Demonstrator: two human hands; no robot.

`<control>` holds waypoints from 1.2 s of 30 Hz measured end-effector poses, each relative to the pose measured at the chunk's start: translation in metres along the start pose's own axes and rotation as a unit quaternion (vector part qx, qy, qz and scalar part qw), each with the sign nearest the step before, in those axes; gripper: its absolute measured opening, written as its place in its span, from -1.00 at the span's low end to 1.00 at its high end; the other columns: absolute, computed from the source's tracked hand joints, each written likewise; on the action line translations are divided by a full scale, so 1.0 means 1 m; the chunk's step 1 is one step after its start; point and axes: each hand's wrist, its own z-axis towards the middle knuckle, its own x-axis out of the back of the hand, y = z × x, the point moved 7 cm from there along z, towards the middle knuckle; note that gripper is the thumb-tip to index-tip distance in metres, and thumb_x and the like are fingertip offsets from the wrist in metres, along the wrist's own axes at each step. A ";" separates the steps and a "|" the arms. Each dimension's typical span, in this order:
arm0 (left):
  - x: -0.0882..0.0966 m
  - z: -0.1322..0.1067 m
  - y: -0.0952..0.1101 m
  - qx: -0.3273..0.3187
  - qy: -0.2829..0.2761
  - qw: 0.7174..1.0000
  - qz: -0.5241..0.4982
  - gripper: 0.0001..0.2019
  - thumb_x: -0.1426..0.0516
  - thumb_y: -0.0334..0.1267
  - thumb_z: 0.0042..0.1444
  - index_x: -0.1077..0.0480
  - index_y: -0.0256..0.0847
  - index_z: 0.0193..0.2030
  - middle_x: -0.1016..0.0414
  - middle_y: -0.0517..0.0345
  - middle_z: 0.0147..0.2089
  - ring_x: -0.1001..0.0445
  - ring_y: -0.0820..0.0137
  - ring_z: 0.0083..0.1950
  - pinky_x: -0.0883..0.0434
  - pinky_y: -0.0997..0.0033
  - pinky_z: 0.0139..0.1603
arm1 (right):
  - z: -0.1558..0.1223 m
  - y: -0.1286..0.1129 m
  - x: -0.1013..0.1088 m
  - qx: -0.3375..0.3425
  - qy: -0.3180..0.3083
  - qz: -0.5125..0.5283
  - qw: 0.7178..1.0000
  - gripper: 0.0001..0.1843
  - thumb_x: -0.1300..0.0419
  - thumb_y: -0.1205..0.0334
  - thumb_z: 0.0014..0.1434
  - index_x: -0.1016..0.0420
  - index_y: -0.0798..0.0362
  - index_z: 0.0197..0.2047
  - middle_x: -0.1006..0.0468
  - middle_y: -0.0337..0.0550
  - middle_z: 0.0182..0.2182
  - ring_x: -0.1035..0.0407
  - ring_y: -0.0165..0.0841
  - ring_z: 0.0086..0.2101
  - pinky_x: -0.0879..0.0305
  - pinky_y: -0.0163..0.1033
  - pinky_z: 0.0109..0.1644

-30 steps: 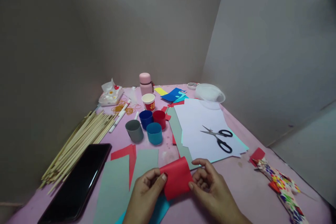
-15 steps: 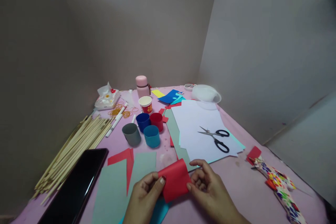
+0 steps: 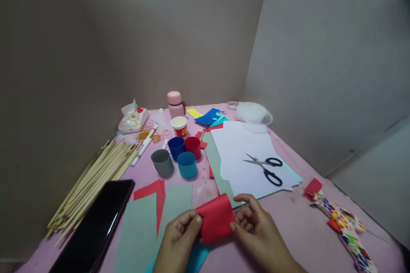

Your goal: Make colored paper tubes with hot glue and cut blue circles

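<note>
**Holding curved red paper over a pink table**

Pinches thin, smooth stock in the left hand, with the thumb on the near face and bent fingers tucked behind. Touches the red paper's right edge with the thumb of the right hand; cannot tell whether gripping it there. Arches the right index finger up and away from that edge, with the other fingers curled inward. Between the two hands, shows the red paper as plain, nearly square, slightly tilted, bowed near its upper right.

Just below the red paper, partly hidden: bright blue paper. Left of it: flat grey paper, then a glossy black phone and slim wooden sticks. Beyond it, close together: four short, round cups, in grey, teal, blue and red. Up and right of it: metal scissors with black loop handles, spread open on white paper.
</note>
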 end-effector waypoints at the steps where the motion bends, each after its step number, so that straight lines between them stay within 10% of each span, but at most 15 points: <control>1: 0.000 0.000 0.000 -0.001 0.001 1.000 0.001 -0.72 -0.26 -0.06 -0.05 -0.56 -0.29 -0.38 -0.46 0.21 -0.56 -0.31 0.46 -0.49 -0.27 0.54 -0.43 | 0.000 0.000 0.000 0.004 0.000 -0.001 1.000 -0.63 -0.19 0.30 0.02 -0.20 0.03 -0.08 -0.32 -0.41 -0.56 -0.20 -0.44 -0.56 -0.11 -0.34 -0.49; 36: -0.005 -0.001 -0.002 -0.057 0.040 0.997 -0.031 -0.72 -0.36 -0.20 -0.21 -0.55 -0.23 -0.31 -0.64 0.07 -0.39 -0.53 0.32 -0.38 -0.42 0.42 -0.26 | -0.001 -0.018 -0.001 0.130 -0.011 -0.129 0.983 -0.66 0.00 0.04 0.23 -0.35 0.05 -0.48 -0.33 -0.20 -0.50 -0.24 -0.32 -0.45 -0.16 -0.26 -0.36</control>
